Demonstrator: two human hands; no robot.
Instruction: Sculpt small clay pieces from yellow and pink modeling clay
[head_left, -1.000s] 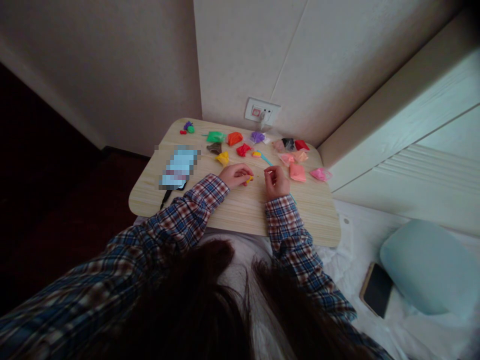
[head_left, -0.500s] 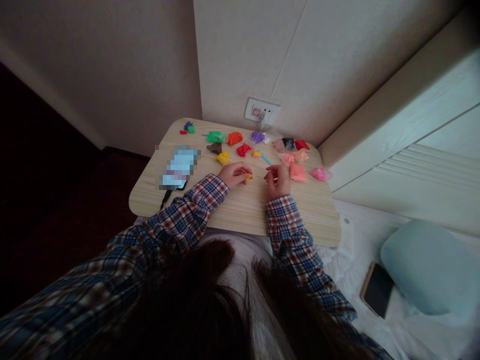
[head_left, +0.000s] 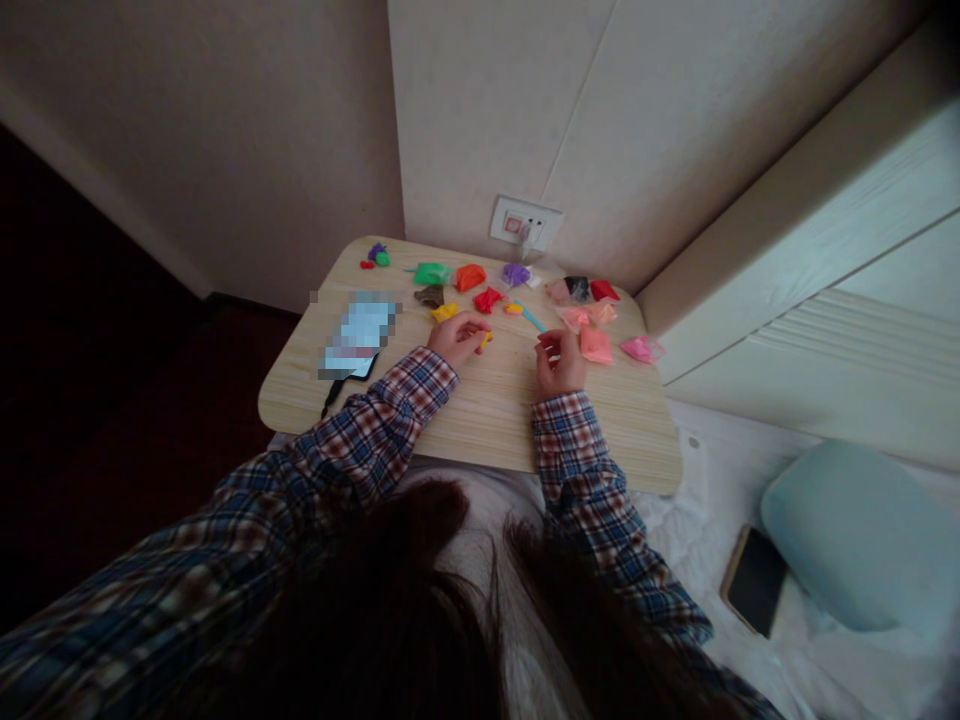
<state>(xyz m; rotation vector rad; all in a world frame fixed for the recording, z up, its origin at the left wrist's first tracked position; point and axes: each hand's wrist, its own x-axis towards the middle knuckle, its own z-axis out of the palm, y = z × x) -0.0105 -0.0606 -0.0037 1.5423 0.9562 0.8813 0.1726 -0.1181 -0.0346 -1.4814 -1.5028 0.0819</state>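
Phone screen, left side of the wooden table: pixelated, lettering unreadable. Person's left hand pinches a small yellow piece above mid-table; since the earlier frame, both have shifted farther and left, partly covering the yellow packet. Right hand, fingers curled, beside the blue stick's near end; cannot tell whether it grips anything.

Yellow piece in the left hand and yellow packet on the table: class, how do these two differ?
The yellow piece looks smaller than the yellow packet. The piece is held in the left hand; the packet lies on the table, partly behind that hand. Both are yellow.
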